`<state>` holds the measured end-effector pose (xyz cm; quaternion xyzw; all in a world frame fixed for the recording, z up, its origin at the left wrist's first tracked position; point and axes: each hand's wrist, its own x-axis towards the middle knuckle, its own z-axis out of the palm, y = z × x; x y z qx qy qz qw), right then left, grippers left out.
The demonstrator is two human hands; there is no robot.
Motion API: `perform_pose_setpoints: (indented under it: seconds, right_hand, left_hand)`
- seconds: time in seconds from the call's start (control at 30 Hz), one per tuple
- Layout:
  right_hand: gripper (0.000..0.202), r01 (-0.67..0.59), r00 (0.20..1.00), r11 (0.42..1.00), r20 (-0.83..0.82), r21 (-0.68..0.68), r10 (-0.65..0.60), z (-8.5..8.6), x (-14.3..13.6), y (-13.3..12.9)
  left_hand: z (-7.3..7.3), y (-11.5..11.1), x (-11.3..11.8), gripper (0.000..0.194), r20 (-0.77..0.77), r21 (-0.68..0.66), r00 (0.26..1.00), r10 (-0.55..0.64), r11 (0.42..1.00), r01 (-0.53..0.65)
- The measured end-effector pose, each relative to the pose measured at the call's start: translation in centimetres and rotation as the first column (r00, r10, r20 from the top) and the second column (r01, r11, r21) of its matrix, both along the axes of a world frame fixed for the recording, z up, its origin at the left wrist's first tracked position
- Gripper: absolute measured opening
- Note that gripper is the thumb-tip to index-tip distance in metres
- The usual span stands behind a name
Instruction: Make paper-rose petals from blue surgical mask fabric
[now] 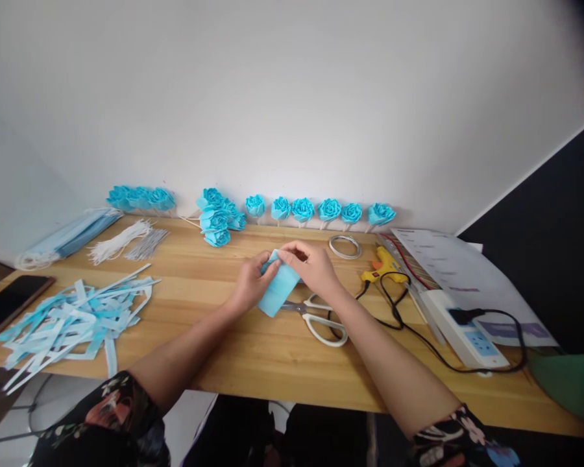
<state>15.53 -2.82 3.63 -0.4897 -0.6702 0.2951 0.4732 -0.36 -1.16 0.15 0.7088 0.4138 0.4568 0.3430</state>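
Fingers (pixel 292 259) Pinching Blue Sheet (pixel 279 292) Over Wooden Table (pixel 253 366)

Left hand (pixel 250 283) is gripping the sheet's upper left edge, its thumb lying across the near face while the other fingers are mostly hiding behind. Right hand (pixel 317 267) is pinching the top corner, thumb and index finger closing on the sheet, the two thumb tips sitting just beside each other. The sheet's larger part is extending below both thumbs, covering the blade ends of white-handled scissors (pixel 302 309), which are lying on the table, partly beneath the right forearm (pixel 384 350). Farther right, a yellow glue gun (pixel 385 267) is resting on its side; blue flowers (pixel 302 209) are lining the wall (pixel 272 123).
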Motion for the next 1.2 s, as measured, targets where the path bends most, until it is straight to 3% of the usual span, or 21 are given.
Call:
perform_pose_setpoints:
  seconds: [0.13,0.6,1.2]
  right_hand:
    - [0.026,0.074,0.995,0.991,0.066,0.109,-0.081,-0.3,-0.3,0.0]
    - [0.027,0.37,0.928,0.888,-0.072,0.271,-0.365,-0.2,3.4,1.6]
    - [0.024,0.367,0.93,0.883,-0.105,0.293,-0.352,-0.3,4.0,1.9]
  left_hand:
    - [0.0,0.0,0.1,0.029,0.011,-0.044,0.999,-0.038,0.998,0.038]
    - [-1.1,1.0,-0.1,0.04,0.139,-0.185,0.988,-0.069,0.978,0.095]
    - [-0.9,1.1,-0.1,0.041,0.211,-0.255,0.973,-0.091,0.956,0.145]
